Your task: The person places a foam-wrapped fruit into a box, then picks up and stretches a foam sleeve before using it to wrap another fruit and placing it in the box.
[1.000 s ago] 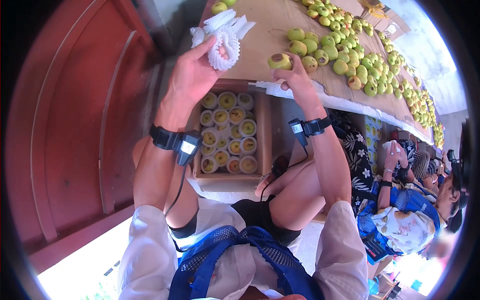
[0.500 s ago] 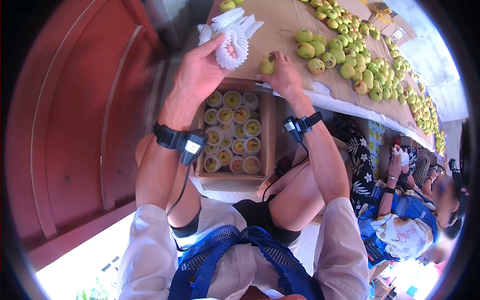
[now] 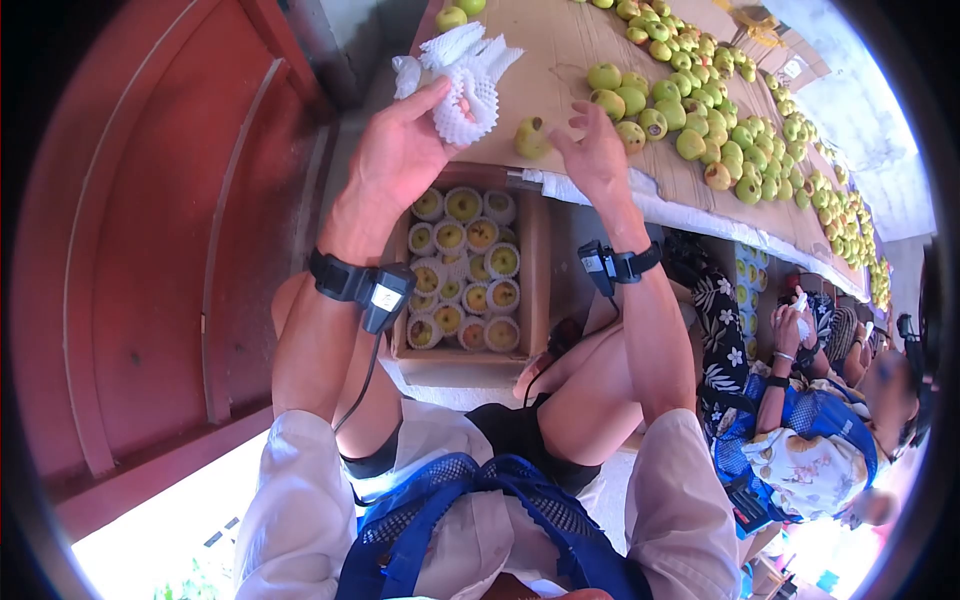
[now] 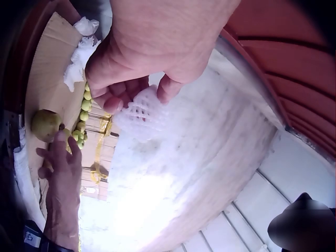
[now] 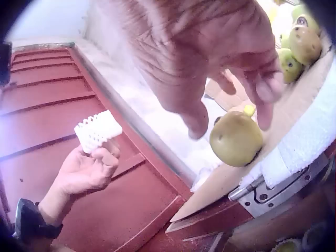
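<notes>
My left hand (image 3: 400, 155) holds a white foam net sleeve (image 3: 466, 108) up at the table's near edge; in the left wrist view thumb and fingers pinch the foam net (image 4: 142, 115). A single green apple (image 3: 532, 138) rests on the cardboard near that edge. Just right of it is my right hand (image 3: 600, 165), fingers spread and nothing in its grasp. The right wrist view shows this apple (image 5: 236, 139) below the fingertips, with a dark spot on its side. More white foam sleeves (image 3: 455, 45) lie on the table behind my left hand.
Many green apples (image 3: 690, 110) are spread along the cardboard-covered table (image 3: 530, 50) to the right. Below the edge stands a carton (image 3: 538, 260) of foam-wrapped apples. A red door (image 3: 150, 230) is on the left. Another person (image 3: 800, 420) sits at the right.
My right hand carried the apple leftward, set it on the cardboard near the edge and let go, then drew back right. My left hand keeps the foam sleeve, shifted slightly right.
</notes>
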Tool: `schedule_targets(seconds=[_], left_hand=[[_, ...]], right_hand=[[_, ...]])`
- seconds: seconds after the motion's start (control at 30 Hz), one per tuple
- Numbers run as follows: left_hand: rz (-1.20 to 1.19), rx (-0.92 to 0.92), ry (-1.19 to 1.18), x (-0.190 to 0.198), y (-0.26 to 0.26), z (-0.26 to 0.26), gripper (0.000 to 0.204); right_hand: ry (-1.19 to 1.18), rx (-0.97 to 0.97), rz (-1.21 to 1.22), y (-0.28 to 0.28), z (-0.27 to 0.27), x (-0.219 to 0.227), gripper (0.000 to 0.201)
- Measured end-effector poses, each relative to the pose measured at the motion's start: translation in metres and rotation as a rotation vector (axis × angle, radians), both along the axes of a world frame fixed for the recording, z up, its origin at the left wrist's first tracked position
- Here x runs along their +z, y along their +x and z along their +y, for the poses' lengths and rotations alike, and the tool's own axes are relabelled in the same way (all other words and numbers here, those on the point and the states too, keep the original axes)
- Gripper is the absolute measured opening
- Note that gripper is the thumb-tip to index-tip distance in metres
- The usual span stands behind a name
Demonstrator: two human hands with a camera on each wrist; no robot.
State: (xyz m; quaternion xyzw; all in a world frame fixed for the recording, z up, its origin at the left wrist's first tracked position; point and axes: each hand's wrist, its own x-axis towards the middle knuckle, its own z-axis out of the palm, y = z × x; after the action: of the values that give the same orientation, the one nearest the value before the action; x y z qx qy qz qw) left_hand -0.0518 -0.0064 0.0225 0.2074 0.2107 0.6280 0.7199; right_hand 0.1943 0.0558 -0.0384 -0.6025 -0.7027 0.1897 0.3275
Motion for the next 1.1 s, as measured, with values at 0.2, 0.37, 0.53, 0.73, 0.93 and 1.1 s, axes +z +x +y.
schedule_targets(seconds=[0.2,0.37,0.53,0.73,0.93,1.1], left_hand=[[0.023,-0.137,0.098,-0.011,0.003,0.006,0.036],[0.221,-0.09,0.122,-0.013,0.012,0.006,0.035],[0.43,-0.071,0.109,-0.011,0.017,0.004,0.033],[0.498,-0.071,0.123,-0.018,0.025,0.005,0.031],[0.544,-0.061,0.152,-0.016,0.036,-0.005,0.029],[0.518,-0.049,0.151,-0.023,0.029,-0.003,0.025]], right_hand=[[-0.3,0.317,0.694,-0.009,-0.036,0.048,0.033],[0.027,0.259,0.715,-0.023,-0.045,0.041,0.021],[0.297,0.287,0.405,-0.031,-0.062,0.057,0.021],[0.25,0.22,0.337,-0.036,-0.069,0.06,0.028],[0.224,0.214,0.369,-0.037,-0.068,0.051,0.022],[0.195,0.219,0.488,-0.031,-0.058,0.045,0.015]])
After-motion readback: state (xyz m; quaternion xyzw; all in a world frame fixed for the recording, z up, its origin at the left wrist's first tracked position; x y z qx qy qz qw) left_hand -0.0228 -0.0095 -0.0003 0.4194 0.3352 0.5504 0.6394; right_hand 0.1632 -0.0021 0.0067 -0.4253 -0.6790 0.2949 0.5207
